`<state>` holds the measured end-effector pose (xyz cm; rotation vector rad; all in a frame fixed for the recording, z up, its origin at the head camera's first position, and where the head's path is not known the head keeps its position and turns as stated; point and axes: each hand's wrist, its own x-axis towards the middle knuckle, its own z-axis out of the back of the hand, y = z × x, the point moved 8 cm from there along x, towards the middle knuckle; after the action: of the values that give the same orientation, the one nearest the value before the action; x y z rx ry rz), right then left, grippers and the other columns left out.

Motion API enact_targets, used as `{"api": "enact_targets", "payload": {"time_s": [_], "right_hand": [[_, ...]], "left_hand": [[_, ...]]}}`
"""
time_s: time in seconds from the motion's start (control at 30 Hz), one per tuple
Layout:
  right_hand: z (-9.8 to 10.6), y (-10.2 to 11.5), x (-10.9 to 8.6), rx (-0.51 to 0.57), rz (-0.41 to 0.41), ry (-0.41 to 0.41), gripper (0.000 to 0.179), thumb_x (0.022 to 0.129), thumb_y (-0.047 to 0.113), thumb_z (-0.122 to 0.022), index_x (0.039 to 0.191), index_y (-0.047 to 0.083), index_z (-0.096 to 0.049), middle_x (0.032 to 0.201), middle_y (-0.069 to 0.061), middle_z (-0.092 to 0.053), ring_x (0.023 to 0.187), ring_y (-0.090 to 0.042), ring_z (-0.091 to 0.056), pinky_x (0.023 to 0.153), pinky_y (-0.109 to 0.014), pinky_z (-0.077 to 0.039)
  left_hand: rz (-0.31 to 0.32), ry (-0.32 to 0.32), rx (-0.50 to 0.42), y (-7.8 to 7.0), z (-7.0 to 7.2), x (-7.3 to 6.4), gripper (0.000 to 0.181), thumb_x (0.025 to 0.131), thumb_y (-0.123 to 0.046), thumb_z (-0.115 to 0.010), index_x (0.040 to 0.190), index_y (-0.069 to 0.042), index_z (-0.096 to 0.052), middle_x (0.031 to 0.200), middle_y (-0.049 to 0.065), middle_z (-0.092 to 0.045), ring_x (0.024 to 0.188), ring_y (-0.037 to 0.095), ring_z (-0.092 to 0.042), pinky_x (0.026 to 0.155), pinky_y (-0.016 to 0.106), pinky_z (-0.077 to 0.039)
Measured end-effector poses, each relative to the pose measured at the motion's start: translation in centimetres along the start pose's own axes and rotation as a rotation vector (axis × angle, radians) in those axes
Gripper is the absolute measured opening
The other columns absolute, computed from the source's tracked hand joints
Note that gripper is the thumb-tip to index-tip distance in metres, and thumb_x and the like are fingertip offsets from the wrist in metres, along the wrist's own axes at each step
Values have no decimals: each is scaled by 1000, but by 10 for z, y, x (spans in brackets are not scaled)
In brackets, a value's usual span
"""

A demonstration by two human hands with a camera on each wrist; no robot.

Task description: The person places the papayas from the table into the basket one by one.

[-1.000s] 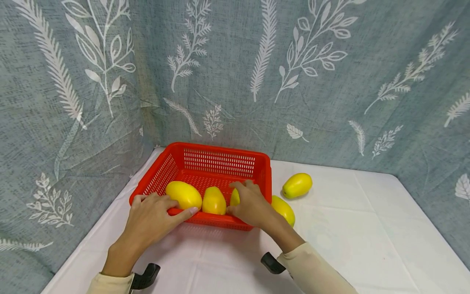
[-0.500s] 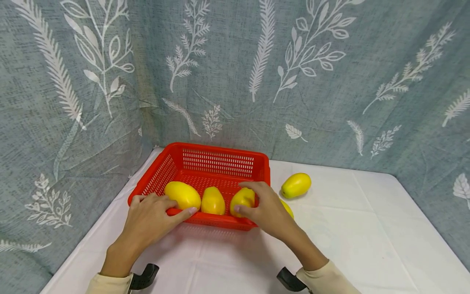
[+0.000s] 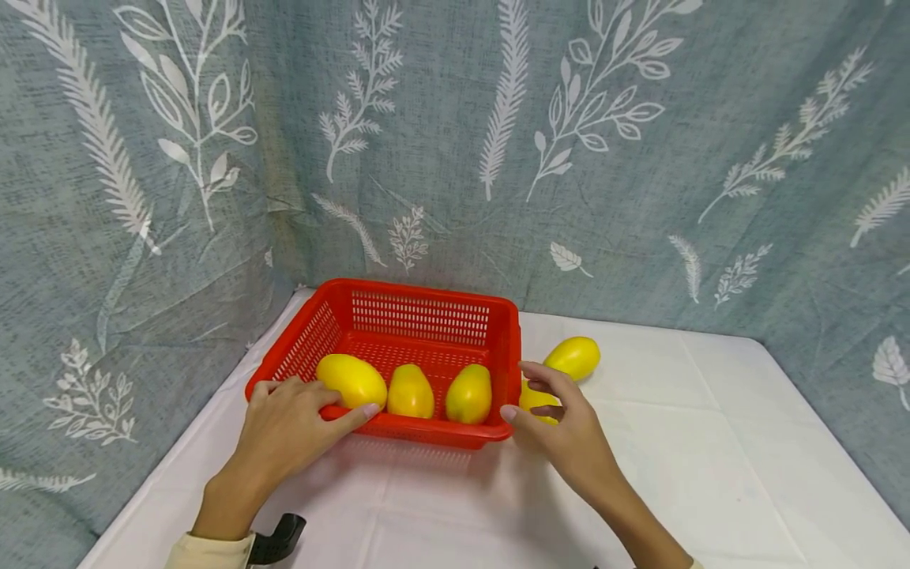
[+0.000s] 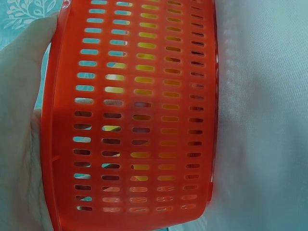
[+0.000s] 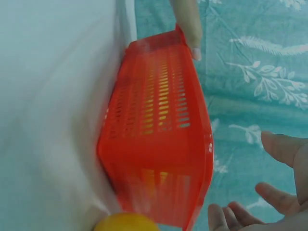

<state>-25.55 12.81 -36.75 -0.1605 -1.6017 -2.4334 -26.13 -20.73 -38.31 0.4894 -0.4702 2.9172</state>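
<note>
My left hand [image 3: 287,423] grips the front left rim of a red plastic basket [image 3: 426,294], fingers over the edge and thumb along it. Inside, near the front wall, three yellow papayas lie in a row: a left one [image 3: 353,379], a middle one [image 3: 411,393] and a greener-topped right one [image 3: 469,395]. Just outside the basket's right front corner, my right hand [image 3: 569,435] holds nothing, its thumb and fingers spread apart. Behind those fingers, a papaya [image 3: 533,399] on the table is partly hidden. In the right wrist view, the right fingers [image 5: 276,199] are apart from the basket.
Another papaya [image 3: 574,357] lies farther back on the white-covered table [image 3: 682,442], right of the basket. A grey-green curtain with white leaf prints [image 3: 455,158] encloses the back and sides. A black wrist mount [image 3: 277,541] sits below my left hand.
My right hand has let go of the right papaya in the basket, come out over the rim and moved right to the papaya outside. The left hand stays on the rim.
</note>
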Motion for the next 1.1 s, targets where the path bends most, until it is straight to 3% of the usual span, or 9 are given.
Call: {"api": "enact_targets", "payload": {"time_s": [0.27,0.7,0.8,1.0,1.1], "right_hand": [[24,-17,-17,-36,-15,-82,64,92,27,-85,149,16,-57,149,-3,-57,135,-28,-54,98,-26,-55],[52,-62,-40,-124,-197,-113,71,94,37,-83,155,22,-48,155,-10,-49,140,-26,-52,96,-21,-51],[54,-69,-40,-129,-212,-115,73,95,37,-82,156,20,-46,156,-11,-48,140,-27,-52,100,-27,-52],[52,-80,-34,-119,-237,-106,80,94,36,-83,159,16,-41,156,-15,-48,142,-33,-52,111,-52,-47],[49,-84,-31,-104,-253,-88,85,93,38,-83,160,15,-37,158,-16,-46,143,-35,-50,113,-56,-44]], "left_hand": [[13,12,4,2,-1,0,69,89,-83,-59,98,-19,-84,98,-2,-79,98,29,-66,86,54,-33],[5,8,0,0,-1,-1,68,89,-82,-60,98,-19,-84,98,-1,-79,97,29,-65,86,55,-33],[7,5,-1,0,0,-1,68,89,-82,-61,97,-19,-84,97,-1,-79,96,29,-65,86,54,-33],[8,9,2,0,0,-1,68,89,-82,-60,98,-19,-84,97,-2,-79,96,29,-65,85,54,-33],[6,6,3,0,0,-1,68,89,-82,-60,97,-19,-84,97,-2,-79,95,28,-65,85,54,-33]]}}
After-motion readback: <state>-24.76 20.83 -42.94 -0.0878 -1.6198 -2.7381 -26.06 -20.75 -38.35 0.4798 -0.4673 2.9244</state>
